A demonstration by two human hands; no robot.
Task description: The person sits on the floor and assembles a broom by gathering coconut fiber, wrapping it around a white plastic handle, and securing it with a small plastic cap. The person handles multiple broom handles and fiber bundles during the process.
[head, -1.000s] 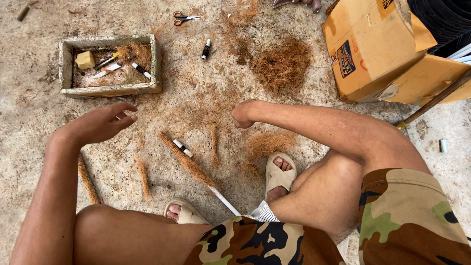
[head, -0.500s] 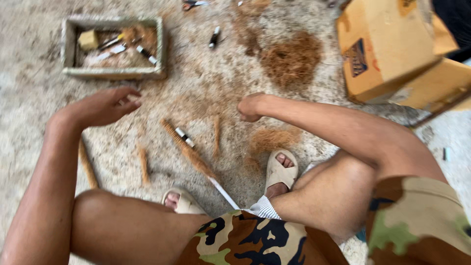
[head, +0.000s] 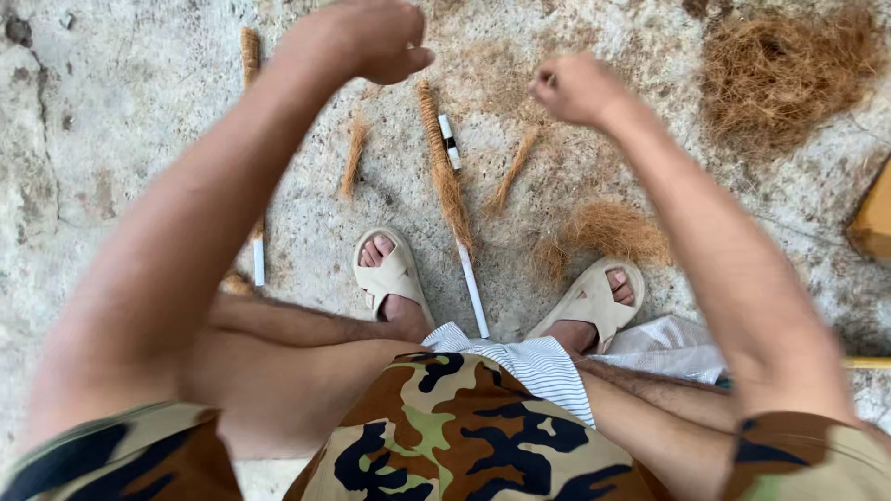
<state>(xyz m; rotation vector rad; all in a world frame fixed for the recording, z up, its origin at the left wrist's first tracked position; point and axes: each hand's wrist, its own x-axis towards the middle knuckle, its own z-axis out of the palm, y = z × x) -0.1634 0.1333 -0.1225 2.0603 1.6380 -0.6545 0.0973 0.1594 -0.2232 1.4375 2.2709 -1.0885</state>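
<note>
overhead, both arms stretch forward above a rough concrete floor (head: 111,158). no box or tray shows, so the coir lies loose: a large heap of brown fibre (head: 789,79) at the upper right, and a smaller tuft (head: 608,232) just beside the right sandal (head: 594,301). the left hand (head: 357,37) is loosely curled, thumb pointing toward the middle, and nothing can be seen in it. the right hand (head: 575,88) is closed into a fist; whether it grips any fibre cannot be told. between and below the two hands lies a long fibre bundle (head: 444,167) bound to a white stick (head: 473,292), which runs down between the left sandal (head: 392,278) and the right one; neither hand touches it. a small white marker (head: 449,141) lies just beside that bundle. shorter fibre twists rest on either side, one (head: 353,153) under the left hand and one (head: 512,172) under the right. another bundle (head: 249,56) lies further left, partly hidden by the left forearm, with a white stick end (head: 258,263) showing below it. open floor spreads to the far left. a cardboard corner (head: 872,218) cuts in at the right edge, and a clear plastic sheet (head: 668,348) lies by the right foot.
</note>
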